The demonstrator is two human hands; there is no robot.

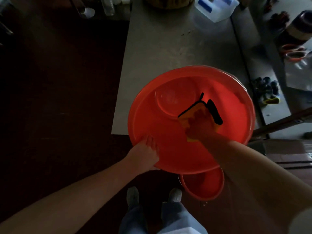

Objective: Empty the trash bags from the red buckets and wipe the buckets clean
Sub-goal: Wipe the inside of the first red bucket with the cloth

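Observation:
A large red bucket (168, 149) is held up in front of me, its mouth facing the camera, over the near end of a grey table (168, 51). My left hand (145, 154) grips its near-left rim, fingers curled over the edge. My right hand (200, 125) is inside the bucket, holding a yellow cloth with black edging (190, 112) against the inner wall beside the round bottom. A second, smaller red bucket (204, 186) stands on the floor below, partly hidden by the first bucket and my right arm.
The grey table runs away from me, with a white and blue container (216, 7) at its far end. To the right lie dark small items (266, 88), orange-handled scissors (293, 53) and a cardboard box (290, 154). Dark floor is on the left; my shoes (133, 195) are below.

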